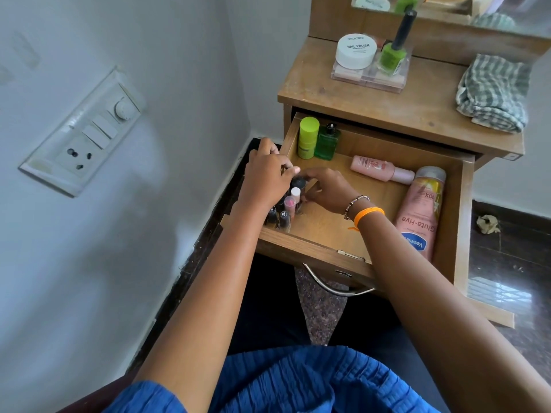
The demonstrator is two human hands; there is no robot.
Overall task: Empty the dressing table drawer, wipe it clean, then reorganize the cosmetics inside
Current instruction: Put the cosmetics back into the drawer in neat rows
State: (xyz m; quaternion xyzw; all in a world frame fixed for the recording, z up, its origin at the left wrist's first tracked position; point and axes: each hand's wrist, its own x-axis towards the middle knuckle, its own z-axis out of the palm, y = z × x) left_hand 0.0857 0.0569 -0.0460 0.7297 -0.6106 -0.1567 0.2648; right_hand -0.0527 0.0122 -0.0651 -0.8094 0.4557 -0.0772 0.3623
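Working at the open drawer point(459, 204), I treat this as the reorganizing stage, judging by the tidy groups already inside. Largest first: the pink lotion tube point(417, 216) lies along the wall at three o'clock, the pink spray bottle point(378, 169) lies flat at about one o'clock, and the green stick point(307, 138) and green glass bottle point(327, 142) stand upright at eleven. Smallest, the cluster of nail polish bottles point(287, 204) stands at nine o'clock, where both hands meet. My left hand point(268, 177) curls over the black cap of one bottle, pinching it; my right hand point(325, 189) has curled fingers at the cluster, though I cannot tell what they clasp. To do this well, I should set each bottle upright, tight against its neighbours.
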